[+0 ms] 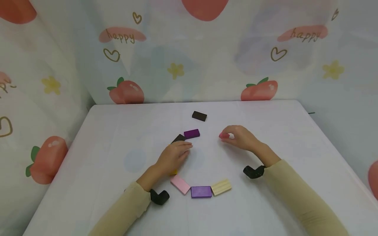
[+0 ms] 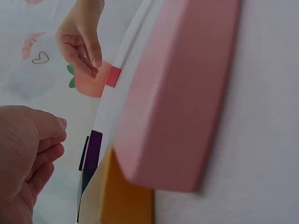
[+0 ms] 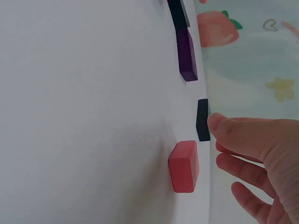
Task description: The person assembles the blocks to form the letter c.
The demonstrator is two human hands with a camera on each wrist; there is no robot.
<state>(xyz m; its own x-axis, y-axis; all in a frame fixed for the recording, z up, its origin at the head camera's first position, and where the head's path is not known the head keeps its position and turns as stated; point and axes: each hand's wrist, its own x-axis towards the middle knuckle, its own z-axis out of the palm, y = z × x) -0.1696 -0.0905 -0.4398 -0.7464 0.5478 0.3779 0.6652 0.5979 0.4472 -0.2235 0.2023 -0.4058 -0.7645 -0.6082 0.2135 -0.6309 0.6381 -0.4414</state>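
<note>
My right hand [image 1: 240,137] hovers at the right of the table, its fingers bent loosely around air. In the head view its fingertips overlap a red block [image 1: 225,135]; in the right wrist view that red block [image 3: 180,173] rests on the table, apart from the fingers. My left hand [image 1: 175,156] is over the left side of a curved row of blocks, fingers relaxed and holding nothing. Around it lie a black block [image 1: 178,138], a purple block [image 1: 192,133], a mostly hidden yellow block [image 1: 174,172] and a pink block [image 1: 180,184].
Nearer the front, a lilac block [image 1: 201,192] and a cream ridged block [image 1: 221,187] continue the row. Another black block [image 1: 199,116] lies by itself toward the back. The white table [image 1: 118,131] ends at a printed curtain [image 1: 206,65].
</note>
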